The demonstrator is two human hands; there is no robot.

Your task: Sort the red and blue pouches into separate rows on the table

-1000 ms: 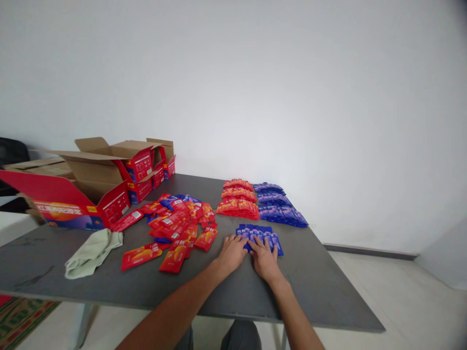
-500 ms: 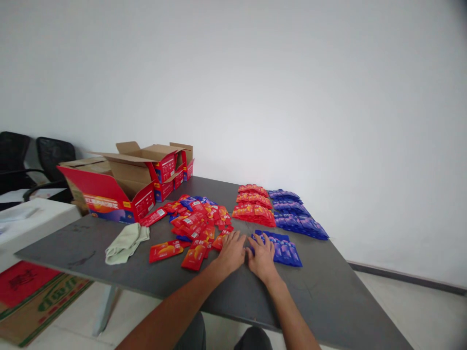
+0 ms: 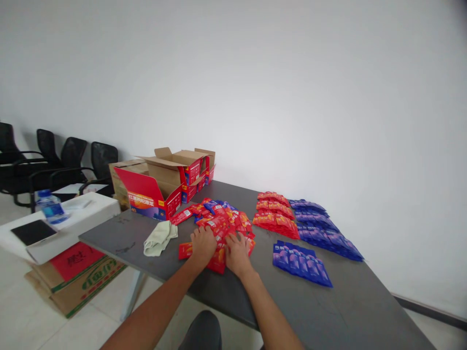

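A loose heap of red sachets point(image 3: 215, 221), with some blue ones mixed in, lies on the grey table. My left hand point(image 3: 203, 245) rests over the near left part of this heap, fingers bent and a little apart. Beside it, my right hand point(image 3: 237, 252) touches the red sachets at the heap's near right side, its fingers spread. Neither hand visibly grips a sachet, though the fingertips partly blend into the heap. To the right, a row of overlapping blue sachets point(image 3: 301, 262) lies flat, apart from both hands.
Behind are stacked rows of red sachets point(image 3: 276, 214) and blue sachets point(image 3: 324, 228). Open red cartons point(image 3: 146, 199) stand at the back left. A pale cloth point(image 3: 160, 238) lies near the table's left edge. Beyond it, a white box point(image 3: 95, 214) bears a water bottle point(image 3: 51, 206).
Both hands have moved left from the blue row to the red heap. The blue row now lies uncovered. The camera has turned left, bringing the bottle and more chairs into view.
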